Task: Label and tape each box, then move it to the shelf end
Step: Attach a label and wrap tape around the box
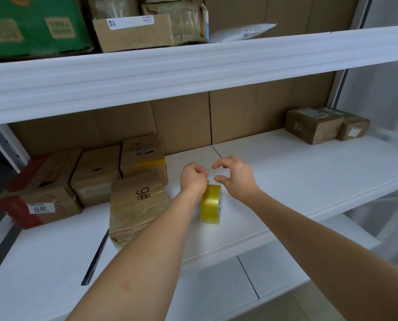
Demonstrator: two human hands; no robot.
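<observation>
box (136, 210) beside tape roll (211, 203) | left hand (193, 179) fisted | right hand (236, 176) spread | pen (95, 258) left

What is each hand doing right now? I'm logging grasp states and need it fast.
Left hand: fingers curled just above the tape roll; whether it pinches the tape end cannot be told.
Right hand: open, fingers loosely curved, holding nothing.

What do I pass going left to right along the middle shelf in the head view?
Red-sided cardboard box with the 3011 label → black marker pen → brown cardboard box marked 9# → left hand → yellow tape roll → right hand → two taped brown boxes at the far right end.
</observation>
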